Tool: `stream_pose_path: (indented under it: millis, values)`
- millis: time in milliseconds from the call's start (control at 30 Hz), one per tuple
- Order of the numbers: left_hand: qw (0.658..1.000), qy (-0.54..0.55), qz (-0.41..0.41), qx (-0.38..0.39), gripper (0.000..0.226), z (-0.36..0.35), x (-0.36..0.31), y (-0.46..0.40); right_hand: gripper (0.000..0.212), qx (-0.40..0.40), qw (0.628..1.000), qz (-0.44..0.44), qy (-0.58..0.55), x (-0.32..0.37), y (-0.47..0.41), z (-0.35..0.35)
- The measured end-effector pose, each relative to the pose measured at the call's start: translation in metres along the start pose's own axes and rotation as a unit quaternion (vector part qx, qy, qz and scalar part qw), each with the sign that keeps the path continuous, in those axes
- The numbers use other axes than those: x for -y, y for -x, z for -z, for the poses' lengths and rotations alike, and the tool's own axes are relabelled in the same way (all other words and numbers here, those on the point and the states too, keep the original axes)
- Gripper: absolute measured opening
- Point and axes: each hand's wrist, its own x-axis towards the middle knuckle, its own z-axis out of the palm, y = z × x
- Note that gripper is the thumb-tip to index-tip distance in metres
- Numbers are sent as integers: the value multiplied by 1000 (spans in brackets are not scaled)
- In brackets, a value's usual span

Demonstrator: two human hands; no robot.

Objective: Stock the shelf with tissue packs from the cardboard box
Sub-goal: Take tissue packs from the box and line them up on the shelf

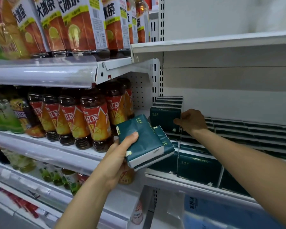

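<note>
My left hand (120,152) grips two dark green tissue packs (144,142) stacked together, held tilted in front of the shelf. My right hand (191,121) reaches into the white shelf (180,178) and grips the right edge of an upright stack of green tissue packs (165,118) at the shelf's left end. More green packs (198,167) stand along the shelf front, and flat layers of packs (254,133) fill the back right. The cardboard box is out of view.
Left of the tissue bay, red-labelled iced tea bottles (92,123) crowd the neighbouring shelf. Larger tea bottles (82,25) stand on the shelf above. An upper white shelf board (221,43) overhangs the tissue bay. Blue packaging (221,212) lies on the level below.
</note>
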Motion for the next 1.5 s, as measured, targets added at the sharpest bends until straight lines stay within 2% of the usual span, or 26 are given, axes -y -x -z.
stream_pose_path:
  millis: [167,300,367,433,467,567,767,867,967,1133,1200,1300,1367,1433,1500]
  values:
    - [1000,-3,13,-4,65,-1,3,1,44,6,997,1,75,7,10,2]
    - [1000,14,2,-1,63,-3,4,4,57,7,998,-20,59,10,18,10]
    - [999,31,-12,4,58,-6,4,7,41,-40,999,5,28,12,28,15]
    - [999,44,-31,9,53,-10,3,10,15,-76,994,50,-58,19,41,22]
    - [998,51,-41,10,52,-13,3,11,14,-55,991,64,-103,24,50,26]
    - [996,69,-61,10,55,-23,4,12,41,74,982,85,-152,43,80,34]
    - [988,118,-98,-6,68,-44,5,19,61,240,970,33,-4,57,114,51]
    - [986,121,-111,-8,72,-53,6,22,58,279,960,3,-2,57,123,53]
    - [987,121,-106,-11,68,-62,7,23,47,245,965,-25,-84,55,123,61]
    - [990,121,-54,-39,55,-68,7,8,50,193,963,-62,-178,40,104,89]
    - [993,105,-42,-37,44,-72,7,-2,49,155,971,-73,-164,31,90,101]
    - [996,68,-22,-43,41,-79,6,-18,44,79,984,-100,-127,11,62,128]
    - [998,45,-14,-34,51,-79,4,-29,36,56,986,-95,-125,-2,44,148]
    - [999,30,-6,-16,73,-80,2,-39,31,48,989,-81,-115,-18,25,163]
    - [1000,14,-10,-13,86,-84,1,-47,29,25,992,-59,-106,-32,5,169]
